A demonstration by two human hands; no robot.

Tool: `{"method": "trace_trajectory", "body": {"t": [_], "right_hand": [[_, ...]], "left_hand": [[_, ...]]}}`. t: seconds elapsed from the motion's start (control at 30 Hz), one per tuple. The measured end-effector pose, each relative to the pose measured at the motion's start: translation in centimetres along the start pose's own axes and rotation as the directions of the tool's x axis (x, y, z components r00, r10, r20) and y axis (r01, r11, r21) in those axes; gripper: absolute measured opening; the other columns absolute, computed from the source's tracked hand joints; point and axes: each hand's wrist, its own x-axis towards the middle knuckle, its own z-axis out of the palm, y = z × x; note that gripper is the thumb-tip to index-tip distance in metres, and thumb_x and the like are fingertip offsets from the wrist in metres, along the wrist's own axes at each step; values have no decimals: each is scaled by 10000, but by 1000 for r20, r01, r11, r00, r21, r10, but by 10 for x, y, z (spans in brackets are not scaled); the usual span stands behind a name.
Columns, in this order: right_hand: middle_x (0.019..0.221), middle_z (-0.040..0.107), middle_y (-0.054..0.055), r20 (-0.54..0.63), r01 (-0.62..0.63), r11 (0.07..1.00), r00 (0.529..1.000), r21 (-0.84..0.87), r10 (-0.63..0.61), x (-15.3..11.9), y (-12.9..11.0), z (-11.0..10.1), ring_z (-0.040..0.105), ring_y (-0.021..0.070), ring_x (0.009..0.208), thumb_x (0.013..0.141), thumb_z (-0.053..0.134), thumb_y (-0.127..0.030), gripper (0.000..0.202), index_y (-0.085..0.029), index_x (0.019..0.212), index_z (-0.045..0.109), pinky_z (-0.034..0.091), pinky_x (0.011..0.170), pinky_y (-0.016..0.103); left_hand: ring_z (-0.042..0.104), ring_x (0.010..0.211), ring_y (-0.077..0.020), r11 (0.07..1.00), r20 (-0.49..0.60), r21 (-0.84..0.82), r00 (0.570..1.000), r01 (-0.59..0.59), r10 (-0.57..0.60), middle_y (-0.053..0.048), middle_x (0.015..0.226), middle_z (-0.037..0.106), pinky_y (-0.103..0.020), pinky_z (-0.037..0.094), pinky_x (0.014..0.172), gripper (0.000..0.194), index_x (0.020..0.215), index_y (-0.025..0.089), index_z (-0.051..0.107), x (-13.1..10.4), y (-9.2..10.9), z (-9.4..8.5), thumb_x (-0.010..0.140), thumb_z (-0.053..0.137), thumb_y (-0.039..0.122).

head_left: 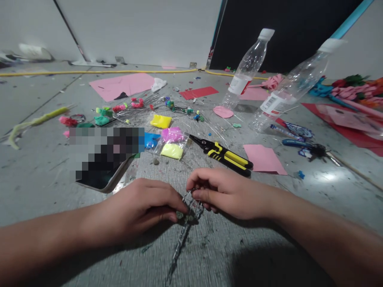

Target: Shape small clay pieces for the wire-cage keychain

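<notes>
A twisted silvery wire piece (180,243) runs from between my hands down toward the near floor. Small pale green-grey lumps sit near its upper part; their exact kind is too small to tell. My left hand (146,205) pinches the piece by these lumps, thumb and index finger from the left. Curled round the upper wire loop is my right hand (227,193), its thumb and index finger closed on the wire. Just beyond my hands lie yellow-and-black pliers (229,156) and clay packets in yellow (160,121), pink (172,134) and pale yellow (172,151).
A phone (103,175) lies left of the packets. Two clear plastic bottles (249,63) stand at the back right. Wires with coloured clay bits (137,103), pink paper (124,85), a pink square (265,159) and keys (318,150) are scattered over the grey floor. A yellow cable (104,73) runs along the wall.
</notes>
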Motion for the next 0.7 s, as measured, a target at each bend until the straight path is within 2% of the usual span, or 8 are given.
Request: {"method": "trace_trajectory", "body": {"t": [0.17, 0.37, 0.7], "right_hand": [[788, 601, -40, 33, -72, 991, 997, 112, 69, 2, 1, 4, 593, 107, 612, 1037, 613, -235, 67, -181, 1074, 606, 473, 594, 250], [725, 594, -54, 29, -117, 979, 993, 166, 113, 2, 0, 5, 597, 102, 584, 1035, 622, -223, 62, -175, 1072, 606, 482, 587, 239], [714, 599, -55, 18, -112, 974, 994, 196, 111, 2, -2, 6, 594, 96, 574, 1042, 613, -220, 52, -175, 1069, 618, 489, 577, 231]], "left_hand": [[787, 841, -149, 998, -19, 61, 1000, 11, -10, -23, 964, 836, -216, 571, 775, 130, 1145, 217, 734, -1, 2, 0, 1026, 707, 172], [782, 846, -162, 999, 0, 44, 1000, 28, -28, -41, 960, 825, -233, 578, 774, 116, 1136, 203, 745, -1, 3, -1, 1031, 698, 185], [799, 878, -170, 998, 33, -21, 998, 52, -51, -61, 989, 839, -237, 603, 793, 158, 1138, 197, 783, 1, 4, -5, 1007, 717, 137]]}}
